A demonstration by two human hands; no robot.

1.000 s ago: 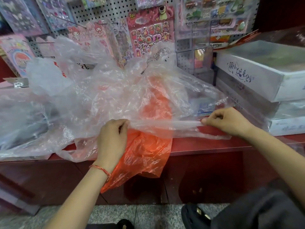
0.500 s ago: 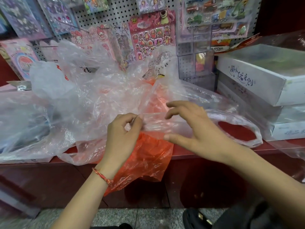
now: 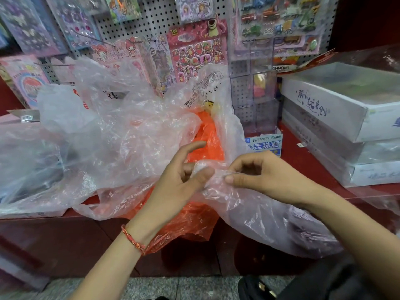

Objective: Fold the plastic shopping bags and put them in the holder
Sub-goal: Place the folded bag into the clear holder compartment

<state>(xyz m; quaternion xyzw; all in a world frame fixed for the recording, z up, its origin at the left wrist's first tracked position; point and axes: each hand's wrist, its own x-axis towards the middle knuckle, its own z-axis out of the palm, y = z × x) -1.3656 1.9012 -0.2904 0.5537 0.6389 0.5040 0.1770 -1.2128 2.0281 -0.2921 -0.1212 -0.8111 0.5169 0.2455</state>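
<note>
On the counter lay the bag pile; pegboard stood behind pile, stacked boxes right of pile, loose bag hung before pile.

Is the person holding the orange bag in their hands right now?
No, the left hand and the right hand both pinch the clear bag, while the orange bag lies beneath it, draped over the counter edge.
</note>
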